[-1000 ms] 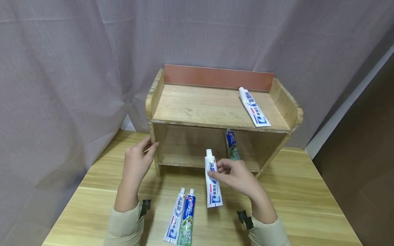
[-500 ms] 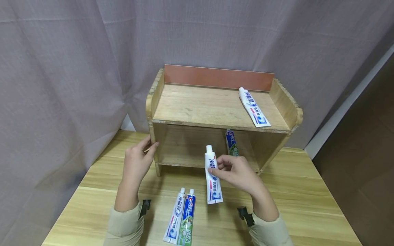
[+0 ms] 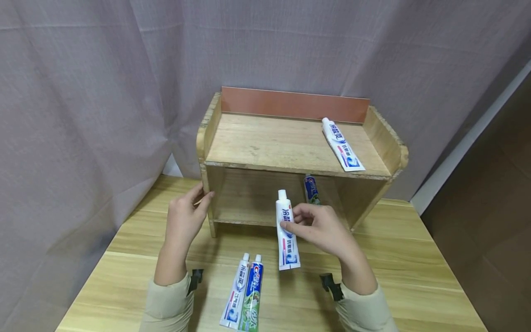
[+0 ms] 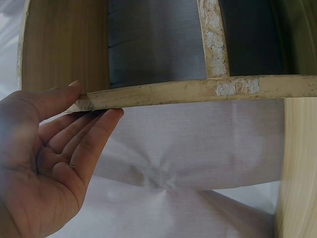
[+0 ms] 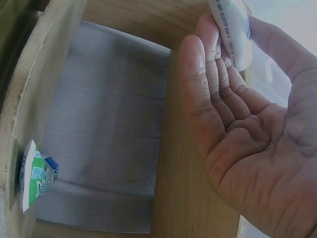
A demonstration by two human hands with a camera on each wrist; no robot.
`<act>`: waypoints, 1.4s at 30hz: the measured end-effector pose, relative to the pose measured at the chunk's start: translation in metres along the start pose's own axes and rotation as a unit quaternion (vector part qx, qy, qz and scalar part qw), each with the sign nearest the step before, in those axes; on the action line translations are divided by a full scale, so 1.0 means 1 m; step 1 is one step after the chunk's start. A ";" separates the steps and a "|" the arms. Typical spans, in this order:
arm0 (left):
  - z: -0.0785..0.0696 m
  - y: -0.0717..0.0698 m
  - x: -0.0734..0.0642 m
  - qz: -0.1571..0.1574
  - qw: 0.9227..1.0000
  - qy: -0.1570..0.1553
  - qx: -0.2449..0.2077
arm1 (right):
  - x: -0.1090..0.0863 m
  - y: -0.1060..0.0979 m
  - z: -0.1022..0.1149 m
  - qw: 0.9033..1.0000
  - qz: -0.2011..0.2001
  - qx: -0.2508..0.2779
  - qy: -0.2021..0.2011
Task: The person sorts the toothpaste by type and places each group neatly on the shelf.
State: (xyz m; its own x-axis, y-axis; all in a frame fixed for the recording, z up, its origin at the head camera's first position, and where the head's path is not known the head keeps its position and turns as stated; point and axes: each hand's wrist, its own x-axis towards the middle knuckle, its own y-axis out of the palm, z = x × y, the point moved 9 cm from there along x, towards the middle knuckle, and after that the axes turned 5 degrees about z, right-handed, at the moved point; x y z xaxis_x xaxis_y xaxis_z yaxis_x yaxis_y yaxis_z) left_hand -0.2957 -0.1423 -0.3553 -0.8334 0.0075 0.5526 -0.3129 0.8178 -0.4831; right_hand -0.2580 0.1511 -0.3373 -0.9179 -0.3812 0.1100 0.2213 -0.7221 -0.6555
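One tube (image 3: 288, 251) your right hand (image 3: 321, 229) pinches has risen nearer the rack (image 3: 257, 143) your left hand (image 3: 184, 214) grips, so mid-carry.

Right hand (image 3: 319, 228) and held tube (image 3: 288, 253) sit nearer the shelf (image 3: 257, 143); the shelved blue tube (image 3: 311, 188) shows less.

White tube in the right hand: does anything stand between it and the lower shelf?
Nothing visible stands between the held white tube and the left part of the lower shelf. Right of the shelf's middle, a blue-green tube lies partly hidden behind the right hand and might obstruct that spot.
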 end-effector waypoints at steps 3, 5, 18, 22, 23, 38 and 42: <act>0.001 0.000 0.000 0.001 1.000 -0.002 -0.001 | 0.001 -0.002 0.003 1.000 -0.005 -0.005 -0.006; 0.001 0.001 0.000 0.002 1.000 -0.004 -0.002 | 0.001 -0.004 0.005 1.000 -0.008 -0.008 -0.010; 0.001 0.001 0.000 0.001 1.000 -0.001 0.001 | 0.004 -0.010 0.012 1.000 -0.012 -0.012 -0.018; 0.002 0.001 0.000 0.002 1.000 -0.005 0.000 | 0.005 -0.014 0.016 0.999 -0.018 -0.019 -0.023; 0.002 0.001 0.000 0.002 1.000 -0.005 0.000 | 0.005 -0.015 0.016 0.999 -0.019 -0.020 -0.024; 0.002 0.001 0.000 0.000 1.000 -0.005 0.004 | 0.011 -0.028 0.037 0.998 -0.031 -0.047 -0.033; 0.002 0.001 0.000 0.001 1.000 -0.004 0.004 | 0.013 -0.033 0.045 0.997 -0.036 -0.055 -0.042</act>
State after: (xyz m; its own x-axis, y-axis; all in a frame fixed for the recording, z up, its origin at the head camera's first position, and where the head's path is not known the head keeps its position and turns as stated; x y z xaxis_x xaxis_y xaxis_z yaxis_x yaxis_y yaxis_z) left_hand -0.2967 -0.1427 -0.3567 -0.8378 0.0044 0.5460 -0.3150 0.8129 -0.4899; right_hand -0.2625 0.1442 -0.2804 -0.8983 -0.3815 0.2181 0.1146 -0.6826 -0.7218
